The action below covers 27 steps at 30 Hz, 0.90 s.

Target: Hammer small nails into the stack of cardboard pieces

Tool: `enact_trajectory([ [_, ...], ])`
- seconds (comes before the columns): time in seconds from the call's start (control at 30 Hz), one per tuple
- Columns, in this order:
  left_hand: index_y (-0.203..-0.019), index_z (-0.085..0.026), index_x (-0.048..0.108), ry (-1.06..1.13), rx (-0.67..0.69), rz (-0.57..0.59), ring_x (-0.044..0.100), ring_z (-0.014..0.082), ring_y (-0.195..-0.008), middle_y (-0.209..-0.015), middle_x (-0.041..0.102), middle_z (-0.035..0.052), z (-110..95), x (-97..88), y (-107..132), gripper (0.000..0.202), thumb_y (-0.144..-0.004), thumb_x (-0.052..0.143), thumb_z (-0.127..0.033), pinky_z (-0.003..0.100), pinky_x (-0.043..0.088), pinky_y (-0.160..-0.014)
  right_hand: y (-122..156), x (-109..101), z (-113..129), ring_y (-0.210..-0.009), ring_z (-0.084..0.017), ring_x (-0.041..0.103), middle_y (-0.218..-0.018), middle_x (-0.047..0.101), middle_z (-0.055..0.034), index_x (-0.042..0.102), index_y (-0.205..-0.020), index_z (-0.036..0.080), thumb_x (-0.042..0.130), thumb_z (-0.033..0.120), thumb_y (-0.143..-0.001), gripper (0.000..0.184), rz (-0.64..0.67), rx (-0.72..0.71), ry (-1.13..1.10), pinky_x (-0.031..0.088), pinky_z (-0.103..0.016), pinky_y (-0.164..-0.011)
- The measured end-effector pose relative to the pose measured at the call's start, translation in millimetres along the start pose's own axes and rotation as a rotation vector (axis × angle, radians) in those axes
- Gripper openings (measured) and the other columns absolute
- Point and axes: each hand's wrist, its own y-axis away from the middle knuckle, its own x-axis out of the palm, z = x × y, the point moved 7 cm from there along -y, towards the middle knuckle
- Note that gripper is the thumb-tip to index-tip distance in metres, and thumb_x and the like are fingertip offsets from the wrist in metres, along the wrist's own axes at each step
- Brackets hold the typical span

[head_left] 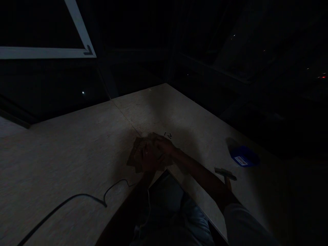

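Note:
The scene is very dark. Both my hands meet over a brown sheet [135, 153], paper or thin card, which lies on a pale plywood panel [77, 147] near its seam. My left hand [147, 158] rests on the sheet with the fingers curled on it. My right hand [164, 145] reaches in from the lower right and closes over the sheet's far edge, touching the left hand. Small black marks [168, 135] are written on the panel just beyond the hands.
A hammer [226, 174] lies on the panel to the right of my right forearm. A blue container [243, 157] stands beyond it. A black cable [77, 198] runs across the near left. A white frame [79, 30] is at the upper left. Past the panel's edges everything is dark.

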Motion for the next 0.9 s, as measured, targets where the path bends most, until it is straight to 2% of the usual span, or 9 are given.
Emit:
enact_trajectory([
  [0.13, -0.154, -0.006, 0.023, 0.026, -0.034, -0.025, 0.041, 0.0412, -0.14, -0.147, 0.048, 0.0274, 1.6, -0.9, 1.0, 0.093, -0.087, 0.047, -0.065, 0.061, 0.022, -0.118, -6.2, -46.0, -43.8, -0.106, -0.023, 0.064, -0.127, 0.062, -0.0099, 0.062, -0.124, 0.019, 0.06, 0.034, -0.098, 0.03, -0.171, 0.203, 0.085, 0.055, -0.044, -0.09],
  [0.2, -0.155, -0.01, 0.023, 0.061, -0.04, -0.043, 0.041, 0.0406, -0.14, -0.148, 0.048, 0.0255, 1.4, -3.3, 1.2, 0.089, -0.089, 0.047, -0.064, 0.062, 0.021, -0.119, -11.0, -55.9, -60.3, -0.105, -0.022, 0.064, -0.127, 0.062, -0.0098, 0.062, -0.124, 0.02, 0.06, 0.034, -0.098, 0.029, -0.202, 0.274, 0.097, 0.056, -0.043, -0.09],
  [0.27, -0.155, -0.011, 0.023, 0.095, -0.037, -0.047, 0.04, 0.0408, -0.141, -0.149, 0.047, 0.0247, 0.7, -5.2, 1.1, 0.089, -0.088, 0.047, -0.065, 0.061, 0.022, -0.119, -17.0, -55.8, -69.8, -0.105, -0.022, 0.064, -0.127, 0.062, -0.0098, 0.062, -0.124, 0.02, 0.06, 0.034, -0.098, 0.029, -0.203, 0.311, 0.089, 0.056, -0.043, -0.089],
  [0.4, -0.153, -0.001, 0.028, 0.111, -0.033, -0.02, 0.038, 0.0425, -0.142, -0.148, 0.046, 0.0293, 0.9, -3.5, 1.0, 0.097, -0.087, 0.047, -0.069, 0.059, 0.019, -0.121, -25.3, -46.8, -73.5, -0.106, -0.023, 0.064, -0.127, 0.062, -0.0096, 0.061, -0.125, 0.019, 0.061, 0.034, -0.097, 0.031, -0.213, 0.329, 0.03, 0.056, -0.043, -0.089],
  [0.5, -0.153, -0.004, 0.03, 0.14, -0.061, -0.02, 0.036, 0.0421, -0.143, -0.15, 0.044, 0.0275, 3.4, -1.1, 1.5, 0.095, -0.087, 0.048, -0.069, 0.06, 0.015, -0.122, -19.3, -49.5, -72.6, -0.106, -0.023, 0.065, -0.127, 0.062, -0.0096, 0.061, -0.125, 0.018, 0.062, 0.034, -0.097, 0.032, -0.272, 0.338, -0.04, 0.056, -0.044, -0.089],
  [0.6, -0.153, -0.006, 0.029, 0.173, -0.074, -0.009, 0.033, 0.0421, -0.145, -0.152, 0.042, 0.0276, 2.8, -0.8, 1.2, 0.096, -0.084, 0.056, -0.066, 0.061, 0.016, -0.121, 2.4, -57.5, -71.0, -0.105, -0.023, 0.065, -0.126, 0.063, -0.0095, 0.061, -0.124, 0.018, 0.062, 0.035, -0.097, 0.032, -0.367, 0.346, -0.129, 0.056, -0.044, -0.089],
  [0.7, -0.153, -0.008, 0.031, 0.19, -0.073, -0.009, 0.034, 0.0411, -0.145, -0.151, 0.044, 0.0253, 0.0, -5.0, 0.6, 0.091, -0.085, 0.058, -0.063, 0.061, 0.017, -0.121, 37.8, -57.3, -66.9, -0.101, -0.022, 0.066, -0.116, 0.067, -0.008, 0.066, -0.113, 0.016, 0.062, 0.036, -0.096, 0.027, -0.457, 0.358, -0.223, 0.054, -0.043, -0.089],
  [0.8, -0.151, -0.008, 0.034, 0.216, -0.066, -0.04, 0.036, 0.0426, -0.143, -0.149, 0.047, 0.0251, -1.7, -10.3, 0.9, 0.092, -0.082, 0.062, -0.062, 0.063, 0.017, -0.121, 78.1, -44.5, -61.4, -0.097, -0.024, 0.066, -0.097, 0.073, -0.0067, 0.074, -0.09, 0.019, 0.06, 0.037, -0.09, 0.023, -0.535, 0.39, -0.318, 0.05, -0.037, -0.09],
  [0.9, -0.15, -0.004, 0.034, 0.258, -0.066, -0.072, 0.036, 0.0444, -0.143, -0.148, 0.046, 0.029, -0.3, -12.0, 1.8, 0.099, -0.078, 0.067, -0.062, 0.064, 0.017, -0.121, 109.3, -24.8, -56.6, -0.095, -0.026, 0.066, -0.094, 0.075, -0.0068, 0.074, -0.089, 0.021, 0.066, 0.044, -0.08, 0.026, -0.58, 0.433, -0.45, 0.05, -0.036, -0.085],
])
